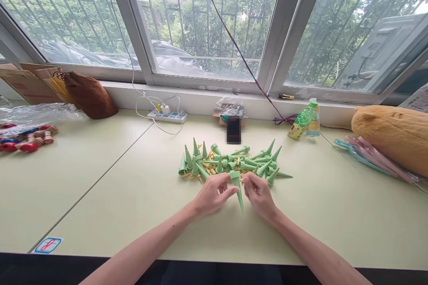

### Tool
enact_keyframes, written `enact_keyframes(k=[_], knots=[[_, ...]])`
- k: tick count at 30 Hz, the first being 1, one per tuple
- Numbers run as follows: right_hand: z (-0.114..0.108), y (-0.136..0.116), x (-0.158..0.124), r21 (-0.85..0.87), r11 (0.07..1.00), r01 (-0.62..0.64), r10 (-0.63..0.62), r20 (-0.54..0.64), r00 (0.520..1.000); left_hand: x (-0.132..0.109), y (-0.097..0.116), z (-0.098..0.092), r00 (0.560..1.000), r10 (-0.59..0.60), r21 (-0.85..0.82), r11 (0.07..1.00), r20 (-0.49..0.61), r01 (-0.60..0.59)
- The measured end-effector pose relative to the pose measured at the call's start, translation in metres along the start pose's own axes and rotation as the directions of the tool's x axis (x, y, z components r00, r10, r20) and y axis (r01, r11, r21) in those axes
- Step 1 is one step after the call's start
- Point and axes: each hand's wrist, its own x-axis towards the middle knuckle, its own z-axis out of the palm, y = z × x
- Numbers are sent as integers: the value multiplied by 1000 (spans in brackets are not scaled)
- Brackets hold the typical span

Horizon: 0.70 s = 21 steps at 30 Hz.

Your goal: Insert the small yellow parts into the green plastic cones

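Observation:
My left hand [216, 193] grips a green plastic plant-watering spike [238, 189], its wide ribbed end up and its point slanting down toward me. Beside it, my right hand [260, 193] is closed in a pinch on a small yellow plastic piece [242, 181], which reaches toward the upper side of the spike. Whether the two parts touch I cannot tell. Just beyond both hands lies a heap of similar green spikes [264, 160], some standing on their wide ends, others on their sides. Small yellow pieces [209, 168] are scattered among them.
A dark pixelated block [233, 131] stands behind the heap, near a power strip [167, 116] with cables. To the right are a green bottle [303, 119], plastic-wrapped items [374, 156] and a tan plush [391, 136]. Red and blue wooden toys [28, 140] and a brown bag [90, 95] sit left.

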Motion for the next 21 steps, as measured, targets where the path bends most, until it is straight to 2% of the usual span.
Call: enact_keyframes(k=[5, 12, 21], knots=[[1, 1, 0, 35, 999, -7, 7, 3, 1000, -1, -2, 3, 993, 102, 25, 995, -55, -101], [2, 3, 0, 32, 999, -35, 34, 6, 999, -3, -3, 4, 973, 222, 41, 975, -66, -219], [4, 1, 0, 37, 999, -32, 32, 21, 999, -5, -18, 4, 898, 424, 164, 901, -121, -403]])
